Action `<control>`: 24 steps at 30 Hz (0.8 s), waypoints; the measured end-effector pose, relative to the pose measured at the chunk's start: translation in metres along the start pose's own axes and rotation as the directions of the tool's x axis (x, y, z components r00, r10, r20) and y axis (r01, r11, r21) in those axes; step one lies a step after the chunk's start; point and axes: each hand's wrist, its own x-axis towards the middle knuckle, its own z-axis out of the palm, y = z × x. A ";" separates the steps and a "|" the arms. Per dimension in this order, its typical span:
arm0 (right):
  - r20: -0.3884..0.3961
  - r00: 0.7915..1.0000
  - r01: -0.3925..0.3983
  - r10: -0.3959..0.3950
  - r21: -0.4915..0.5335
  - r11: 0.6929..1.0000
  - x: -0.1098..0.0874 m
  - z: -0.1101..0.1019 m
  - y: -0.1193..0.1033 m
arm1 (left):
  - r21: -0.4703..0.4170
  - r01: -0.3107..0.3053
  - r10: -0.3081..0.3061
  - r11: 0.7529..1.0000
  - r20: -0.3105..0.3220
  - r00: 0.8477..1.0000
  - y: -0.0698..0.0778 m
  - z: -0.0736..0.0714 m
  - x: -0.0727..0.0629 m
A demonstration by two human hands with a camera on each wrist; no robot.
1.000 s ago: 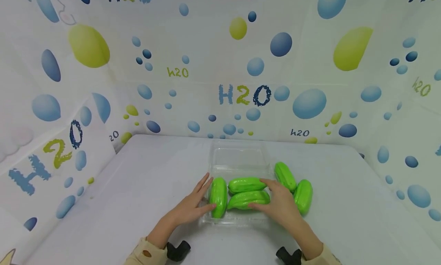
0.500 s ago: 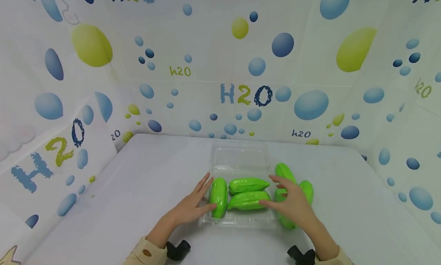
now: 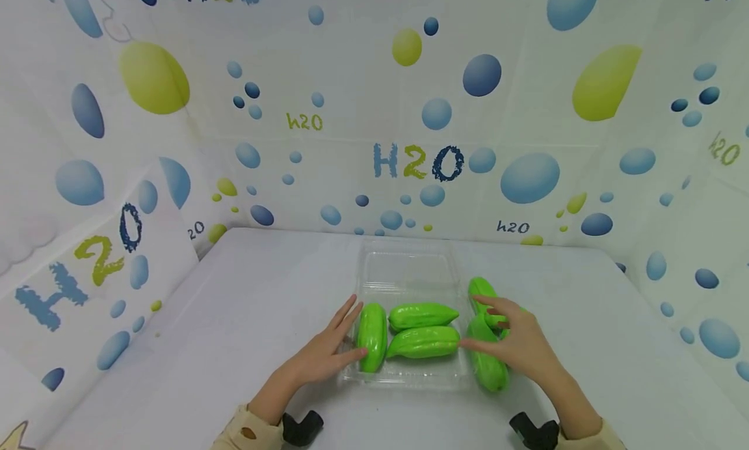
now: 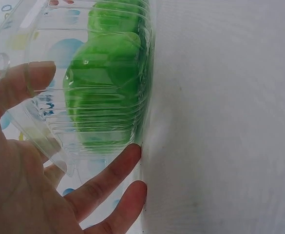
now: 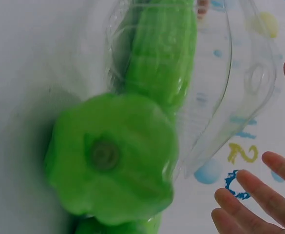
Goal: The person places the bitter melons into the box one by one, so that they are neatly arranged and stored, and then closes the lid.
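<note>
A clear plastic clamshell box [image 3: 412, 378] lies with its lid folded back. Inside are glossy green ribbed toy vegetables: one upright [image 3: 372, 338] at left, two crosswise [image 3: 422, 315] to its right. My left hand [image 3: 318, 356] rests at the box's left side, fingers straight and spread, thumb over the rim by the upright piece. My right hand [image 3: 521, 339] hovers right of the box over more loose green pieces [image 3: 490, 372], fingers apart and holding nothing. The right wrist view shows a loose piece's lobed end [image 5: 113, 156] beside the box wall. My right palm partly hides the loose pieces.
The box's open lid [image 3: 406, 268] lies toward the back of the white table [image 3: 263, 294]. A white curtain [image 3: 351, 79] with bubble prints surrounds the back and sides. Black wrist camera mounts [image 3: 303, 428] sit below the hands.
My right hand has moved right, away from the two crosswise pieces in the box, to above the loose ones, uncovering a front one. The left hand has stayed in place.
</note>
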 end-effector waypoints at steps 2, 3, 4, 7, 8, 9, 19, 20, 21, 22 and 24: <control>-0.012 1.000 0.009 -0.009 -0.016 1.000 0.000 -0.003 0.002 | -0.001 -0.004 0.004 1.000 0.003 1.000 0.000 0.000 0.000; -0.015 1.000 0.014 -0.015 -0.024 1.000 0.000 -0.005 0.003 | 0.000 -0.007 0.007 1.000 0.004 1.000 0.001 -0.001 0.001; -0.020 1.000 0.023 -0.024 -0.031 0.999 0.000 -0.006 0.004 | 0.001 -0.009 0.009 1.000 0.003 1.000 0.001 -0.001 0.001; -0.025 1.000 0.017 -0.018 -0.067 0.998 0.000 -0.010 0.007 | 0.004 -0.007 0.007 1.000 0.003 1.000 0.002 -0.002 0.001; -0.025 1.000 0.014 -0.016 -0.079 0.997 0.000 -0.011 0.008 | 0.004 -0.005 0.005 1.000 0.003 1.000 0.002 -0.002 0.001; -0.023 1.000 0.008 -0.010 -0.087 0.996 0.000 -0.012 0.009 | 0.007 -0.005 0.005 1.000 0.003 1.000 0.002 -0.002 0.001; 0.030 0.999 -0.036 0.040 -0.129 0.991 -0.005 -0.026 0.019 | 0.005 0.004 -0.004 1.000 0.005 1.000 0.002 0.000 -0.001; 0.035 0.999 -0.036 0.040 -0.130 0.991 -0.005 -0.028 0.021 | 0.005 0.005 -0.005 1.000 0.004 1.000 0.002 0.000 -0.001; 0.040 0.998 -0.035 0.040 -0.129 0.991 -0.006 -0.029 0.022 | 0.007 0.006 -0.006 1.000 0.003 1.000 0.002 0.000 -0.001; 0.046 0.998 -0.034 0.040 -0.125 0.992 -0.006 -0.030 0.023 | 0.009 0.007 -0.007 1.000 0.001 1.000 0.001 0.001 -0.001; 0.059 0.998 -0.032 0.038 -0.113 0.993 -0.007 -0.032 0.025 | 0.011 0.009 -0.009 1.000 -0.003 1.000 0.001 0.001 -0.001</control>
